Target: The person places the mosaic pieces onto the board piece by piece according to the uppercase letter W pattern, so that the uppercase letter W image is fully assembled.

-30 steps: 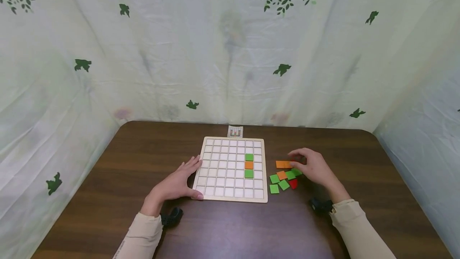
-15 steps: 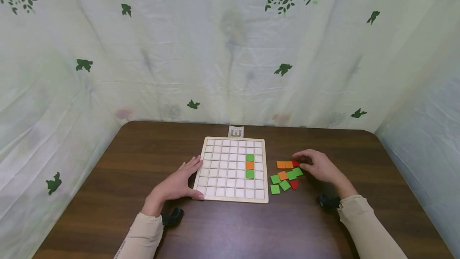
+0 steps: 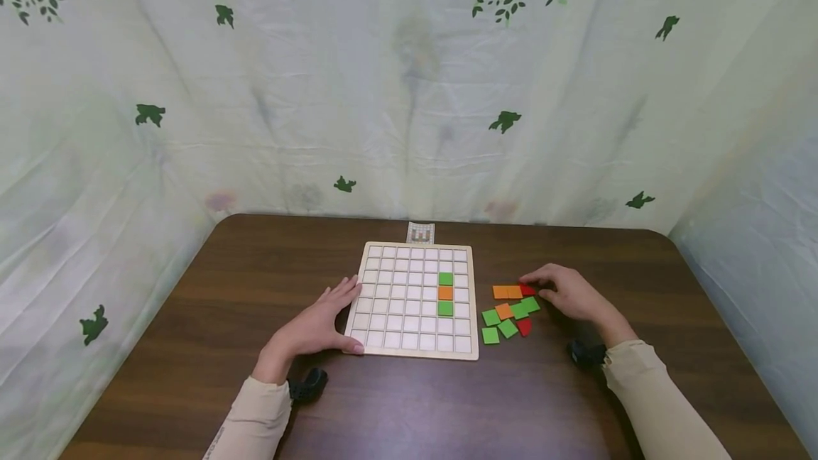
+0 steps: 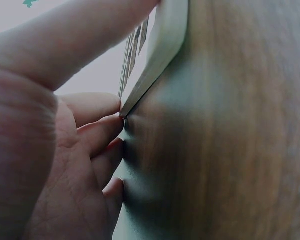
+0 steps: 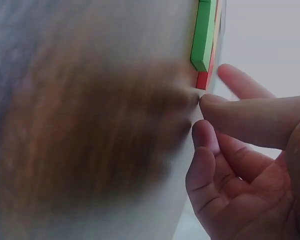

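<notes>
- Bkgd: white cloth [image 3: 287,91] w/ green prints [image 3: 505,121], behind brown table [image 3: 460,410].
- L hand [image 3: 313,326]: fingers spread wide at L edge of grid board [image 3: 412,306].
- R hand [image 3: 569,294]: thumb & index apart at red tile [image 3: 527,290], R of orange tiles [image 3: 500,292]; can't tell if pinching.

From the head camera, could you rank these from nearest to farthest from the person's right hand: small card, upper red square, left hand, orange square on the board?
1. Upper red square: right beside the right hand.
2. Orange square: on the board, toward its right side.
3. Small card: at the board's far edge.
4. Left hand: at the board's left edge.
</notes>
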Demonstrator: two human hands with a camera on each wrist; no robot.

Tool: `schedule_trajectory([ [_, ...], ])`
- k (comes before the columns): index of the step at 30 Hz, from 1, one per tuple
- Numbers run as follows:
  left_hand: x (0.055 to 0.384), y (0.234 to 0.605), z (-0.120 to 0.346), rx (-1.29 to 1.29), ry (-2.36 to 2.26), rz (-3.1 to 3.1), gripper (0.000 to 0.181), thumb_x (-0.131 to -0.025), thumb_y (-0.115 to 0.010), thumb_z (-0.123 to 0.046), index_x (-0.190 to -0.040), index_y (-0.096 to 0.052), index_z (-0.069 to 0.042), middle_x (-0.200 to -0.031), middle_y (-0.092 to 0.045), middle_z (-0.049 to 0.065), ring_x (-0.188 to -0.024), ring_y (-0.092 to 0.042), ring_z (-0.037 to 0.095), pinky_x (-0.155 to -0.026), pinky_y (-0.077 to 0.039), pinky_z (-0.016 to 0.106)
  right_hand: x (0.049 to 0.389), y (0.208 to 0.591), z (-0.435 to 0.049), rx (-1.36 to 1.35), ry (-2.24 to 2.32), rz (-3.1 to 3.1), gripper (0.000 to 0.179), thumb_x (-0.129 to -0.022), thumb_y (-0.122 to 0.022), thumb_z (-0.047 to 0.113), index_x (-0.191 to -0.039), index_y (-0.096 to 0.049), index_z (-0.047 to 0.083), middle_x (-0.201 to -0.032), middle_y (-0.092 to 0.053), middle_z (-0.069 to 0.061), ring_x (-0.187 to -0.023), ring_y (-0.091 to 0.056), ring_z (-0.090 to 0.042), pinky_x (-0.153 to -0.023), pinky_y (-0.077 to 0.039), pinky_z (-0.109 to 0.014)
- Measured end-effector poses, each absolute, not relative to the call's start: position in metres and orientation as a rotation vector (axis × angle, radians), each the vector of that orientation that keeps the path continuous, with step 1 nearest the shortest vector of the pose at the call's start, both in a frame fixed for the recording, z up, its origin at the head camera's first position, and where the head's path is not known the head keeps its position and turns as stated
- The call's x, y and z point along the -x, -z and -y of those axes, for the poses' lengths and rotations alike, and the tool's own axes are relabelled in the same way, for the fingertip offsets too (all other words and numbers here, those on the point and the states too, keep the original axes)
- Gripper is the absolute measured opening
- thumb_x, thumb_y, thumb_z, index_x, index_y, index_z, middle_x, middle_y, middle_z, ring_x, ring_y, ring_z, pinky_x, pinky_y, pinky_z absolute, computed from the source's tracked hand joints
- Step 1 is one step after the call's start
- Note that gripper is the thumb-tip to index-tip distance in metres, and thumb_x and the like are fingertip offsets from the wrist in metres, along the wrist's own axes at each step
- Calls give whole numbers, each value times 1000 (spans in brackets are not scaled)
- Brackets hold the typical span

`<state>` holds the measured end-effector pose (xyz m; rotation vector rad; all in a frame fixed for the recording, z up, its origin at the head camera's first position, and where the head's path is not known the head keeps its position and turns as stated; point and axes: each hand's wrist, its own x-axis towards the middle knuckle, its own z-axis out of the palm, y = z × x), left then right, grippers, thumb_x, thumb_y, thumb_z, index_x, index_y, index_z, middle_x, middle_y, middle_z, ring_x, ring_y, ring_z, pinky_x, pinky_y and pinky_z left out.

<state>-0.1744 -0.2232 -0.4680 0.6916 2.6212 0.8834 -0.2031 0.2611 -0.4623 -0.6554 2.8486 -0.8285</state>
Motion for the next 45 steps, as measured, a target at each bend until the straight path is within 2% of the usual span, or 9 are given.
schedule_trajectory([
  [6,174,468,223,-694,-879,-2625,117,-72,-89,-47,-158,-25,1,-167,-14,14,-154,-9,34,-123,-9,55,205,460,-259,668,773,-2838,35,-93,-66,-3,-125,-72,9,-118,-65,-12,-109,-60,-33,-93,-52,-54],
  [13,174,466,223,-702,-866,-2628,117,-72,-88,-47,-158,-25,1,-167,-14,14,-154,-8,34,-123,-8,54,206,458,-257,570,762,-2861,28,-92,-70,3,-121,-70,2,-114,-66,-14,-101,-61,-32,-88,-53,-53],
  [20,173,467,225,-716,-888,-2620,117,-73,-88,-47,-157,-24,3,-166,-13,17,-153,-8,37,-122,-7,56,205,456,-255,441,776,-2841,31,-92,-73,12,-119,-67,-2,-108,-67,-13,-99,-61,-30,-87,-53,-50],
  [27,173,467,224,-712,-887,-2614,117,-73,-88,-47,-158,-24,1,-167,-13,15,-154,-8,35,-123,-7,55,203,456,-256,485,731,-2864,32,-92,-74,13,-121,-70,1,-119,-63,-18,-106,-59,-38,-92,-51,-56],
  [37,175,467,225,-714,-870,-2618,117,-73,-88,-46,-158,-23,1,-167,-13,15,-154,-8,34,-123,-7,54,201,454,-253,480,707,-2891,24,-92,-72,9,-114,-71,-1,-114,-63,-19,-105,-60,-37,-92,-51,-56],
  [45,175,467,224,-698,-873,-2613,117,-73,-89,-45,-158,-23,0,-167,-12,14,-154,-7,33,-123,-7,53,197,451,-247,503,754,-2950,26,-91,-74,11,-114,-70,-1,-113,-65,-17,-104,-61,-37,-91,-51,-56],
])
